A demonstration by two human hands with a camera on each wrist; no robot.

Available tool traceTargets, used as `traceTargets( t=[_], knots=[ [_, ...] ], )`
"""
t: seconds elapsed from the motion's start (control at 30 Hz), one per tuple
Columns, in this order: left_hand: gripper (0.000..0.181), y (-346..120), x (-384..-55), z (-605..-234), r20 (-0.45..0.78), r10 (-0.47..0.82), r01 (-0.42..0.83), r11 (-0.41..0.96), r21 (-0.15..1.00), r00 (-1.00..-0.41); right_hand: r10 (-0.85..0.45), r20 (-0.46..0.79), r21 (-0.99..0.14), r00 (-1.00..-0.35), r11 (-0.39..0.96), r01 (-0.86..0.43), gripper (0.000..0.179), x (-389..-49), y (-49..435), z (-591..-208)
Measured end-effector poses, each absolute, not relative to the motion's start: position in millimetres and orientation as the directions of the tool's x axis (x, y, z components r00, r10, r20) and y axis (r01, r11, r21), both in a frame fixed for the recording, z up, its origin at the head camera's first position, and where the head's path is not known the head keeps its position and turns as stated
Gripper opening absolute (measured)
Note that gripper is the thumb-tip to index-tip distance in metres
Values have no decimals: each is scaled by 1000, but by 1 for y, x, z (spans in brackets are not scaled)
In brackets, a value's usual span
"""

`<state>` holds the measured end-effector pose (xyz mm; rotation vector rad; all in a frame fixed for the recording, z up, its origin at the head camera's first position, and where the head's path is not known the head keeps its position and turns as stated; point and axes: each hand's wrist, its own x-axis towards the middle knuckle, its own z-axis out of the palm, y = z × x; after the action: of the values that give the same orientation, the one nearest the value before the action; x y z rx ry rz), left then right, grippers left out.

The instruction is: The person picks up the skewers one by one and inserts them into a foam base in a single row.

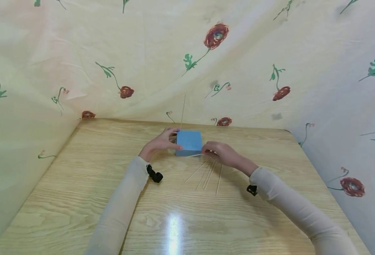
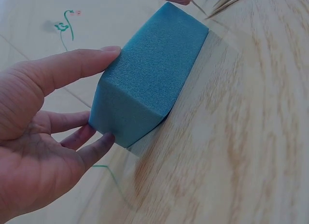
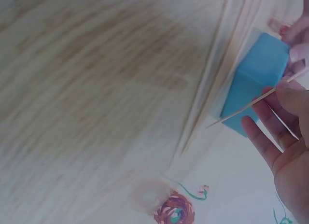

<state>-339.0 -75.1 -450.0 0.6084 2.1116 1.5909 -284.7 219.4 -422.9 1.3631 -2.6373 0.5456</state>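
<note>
A blue foam block (image 1: 189, 140) sits on the table toward the back. My left hand (image 1: 160, 142) grips its left end, the thumb (image 2: 104, 57) on one face and the other fingertips at the end. A thin wooden skewer (image 1: 183, 112) rises almost upright at the block's back left corner; its foot is hidden. At the block's right side, my right hand (image 1: 220, 153) pinches another wooden skewer (image 3: 241, 109) between thumb and fingers. That skewer slants across the block in the right wrist view, and its thin end points left along the block's front in the head view.
Several loose wooden skewers (image 1: 209, 173) lie fanned out on the wood-grain table (image 1: 79, 198), just in front of my right hand. A flowered cloth (image 1: 155, 63) hangs behind the table and along both sides. Dark straps (image 1: 155, 174) sit at both wrists.
</note>
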Motion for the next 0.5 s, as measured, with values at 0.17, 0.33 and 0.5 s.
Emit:
traceTargets(
  t=[0.17, 0.33, 0.5],
  knots=[
    [93, -76, -339, -450, -77, 579, 80, 241, 967, -812, -729, 275, -348, -627, 532, -771, 12, -288, 221, -417],
    [92, -76, -339, -450, -74, 578, 81, 237, 968, -813, -655, 273, -484, -705, 540, -689, 10, -291, 221, -413],
    [92, -76, -339, -449, -79, 574, 73, 237, 969, -815, -571, 283, -613, -770, 510, -603, 12, -293, 221, -410]
  ],
)
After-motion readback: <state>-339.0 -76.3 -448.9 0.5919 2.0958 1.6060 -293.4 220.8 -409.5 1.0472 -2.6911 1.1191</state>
